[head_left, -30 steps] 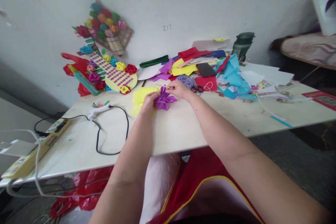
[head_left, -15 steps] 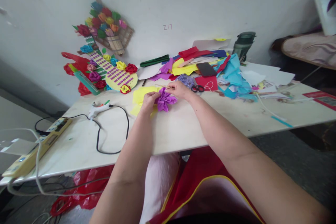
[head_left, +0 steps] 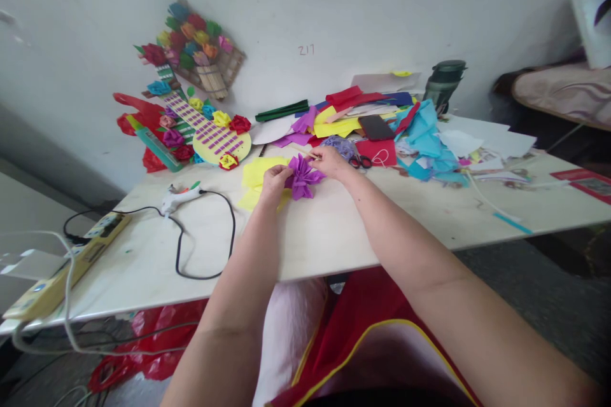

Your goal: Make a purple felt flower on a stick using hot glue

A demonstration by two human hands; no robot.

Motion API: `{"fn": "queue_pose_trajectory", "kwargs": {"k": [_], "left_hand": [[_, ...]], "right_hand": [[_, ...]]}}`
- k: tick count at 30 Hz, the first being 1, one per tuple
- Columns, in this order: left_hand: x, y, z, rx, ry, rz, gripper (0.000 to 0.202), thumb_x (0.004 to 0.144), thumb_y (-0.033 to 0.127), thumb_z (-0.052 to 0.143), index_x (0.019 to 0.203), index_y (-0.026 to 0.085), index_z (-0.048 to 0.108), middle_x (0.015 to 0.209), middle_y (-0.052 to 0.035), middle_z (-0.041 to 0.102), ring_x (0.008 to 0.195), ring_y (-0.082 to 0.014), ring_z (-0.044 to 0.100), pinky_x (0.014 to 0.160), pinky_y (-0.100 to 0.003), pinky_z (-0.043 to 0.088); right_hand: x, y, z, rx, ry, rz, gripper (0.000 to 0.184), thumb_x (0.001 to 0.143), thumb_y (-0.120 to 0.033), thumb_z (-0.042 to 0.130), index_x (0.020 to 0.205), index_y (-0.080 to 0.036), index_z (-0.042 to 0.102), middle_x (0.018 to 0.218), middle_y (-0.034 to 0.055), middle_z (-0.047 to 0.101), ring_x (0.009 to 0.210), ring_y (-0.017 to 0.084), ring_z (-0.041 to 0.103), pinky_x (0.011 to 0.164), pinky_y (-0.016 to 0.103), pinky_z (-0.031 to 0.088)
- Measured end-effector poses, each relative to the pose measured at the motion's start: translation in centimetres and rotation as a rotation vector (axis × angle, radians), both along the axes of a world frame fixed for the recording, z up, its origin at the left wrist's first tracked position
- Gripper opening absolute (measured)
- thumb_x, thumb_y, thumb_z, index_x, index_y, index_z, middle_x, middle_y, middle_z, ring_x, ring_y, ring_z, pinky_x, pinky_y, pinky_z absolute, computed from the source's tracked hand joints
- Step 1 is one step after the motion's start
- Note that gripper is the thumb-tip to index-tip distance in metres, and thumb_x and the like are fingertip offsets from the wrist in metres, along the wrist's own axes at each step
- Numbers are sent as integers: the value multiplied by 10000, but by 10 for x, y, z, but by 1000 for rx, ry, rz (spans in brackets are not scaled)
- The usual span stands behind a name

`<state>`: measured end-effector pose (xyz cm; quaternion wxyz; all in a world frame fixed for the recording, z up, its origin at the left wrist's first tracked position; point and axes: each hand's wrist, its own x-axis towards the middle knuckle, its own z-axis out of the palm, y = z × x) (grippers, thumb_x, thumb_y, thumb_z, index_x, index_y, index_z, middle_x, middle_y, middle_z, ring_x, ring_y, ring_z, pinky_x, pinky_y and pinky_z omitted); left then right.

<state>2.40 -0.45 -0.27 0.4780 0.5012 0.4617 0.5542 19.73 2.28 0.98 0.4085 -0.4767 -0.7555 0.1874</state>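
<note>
A purple crepe-paper flower [head_left: 304, 179] with pointed petals is held just above the table. My left hand [head_left: 275, 179] pinches its left side, fingers closed. In my right hand [head_left: 330, 162] is a thin pale wooden stick [head_left: 303, 151], gripped between closed fingers and pointing up and to the left over the flower's upper edge. Whether the stick touches the petals I cannot tell. Yellow crepe paper [head_left: 254, 173] lies flat beneath and behind my left hand.
A glue gun [head_left: 179, 199] with a looping black cord lies left, near a power strip [head_left: 71, 267]. Behind stand a flower-trimmed paper guitar [head_left: 222, 143] and a green glue bottle [head_left: 155, 145]. Scissors [head_left: 360, 161], a phone [head_left: 376, 128], paper scraps [head_left: 422, 140] and a dark bottle [head_left: 443, 86] are right.
The flower has turned and shifted slightly right and up in my left hand. My right hand has moved a little away from it, and the stick now shows more clearly.
</note>
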Motion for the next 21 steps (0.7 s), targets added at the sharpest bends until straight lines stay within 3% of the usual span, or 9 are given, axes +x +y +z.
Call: {"fn": "queue_pose_trajectory", "kwargs": {"k": [4,8,12,21], "left_hand": [[-1,-3,2,-1,-10,-36,278,525,254,736,721,166,561,516,30,548,440,-94,475,462,-214,337],[-2,-6,3,64,-10,-101,495,540,192,700,1011,188,547,474,83,520,384,-83,416,441,-207,274],[-2,-6,1,92,8,-147,408,541,179,671,917,204,513,478,84,532,364,-69,380,420,-201,236],[0,1,-6,-53,-59,-110,309,492,164,673,778,172,556,528,34,577,429,-103,496,439,-212,349]], "right_hand": [[0,0,0,24,33,44,248,739,-123,590,925,-149,753,888,32,731,828,179,633,743,266,465],[0,-3,2,13,36,81,275,742,-116,586,954,-154,756,907,30,738,832,177,637,758,274,472],[-1,-5,3,3,51,85,290,745,-109,567,962,-134,758,901,39,737,814,172,635,743,267,472],[-2,-7,4,-7,107,116,263,713,-81,569,895,-121,754,857,48,735,786,163,628,732,262,464]]}}
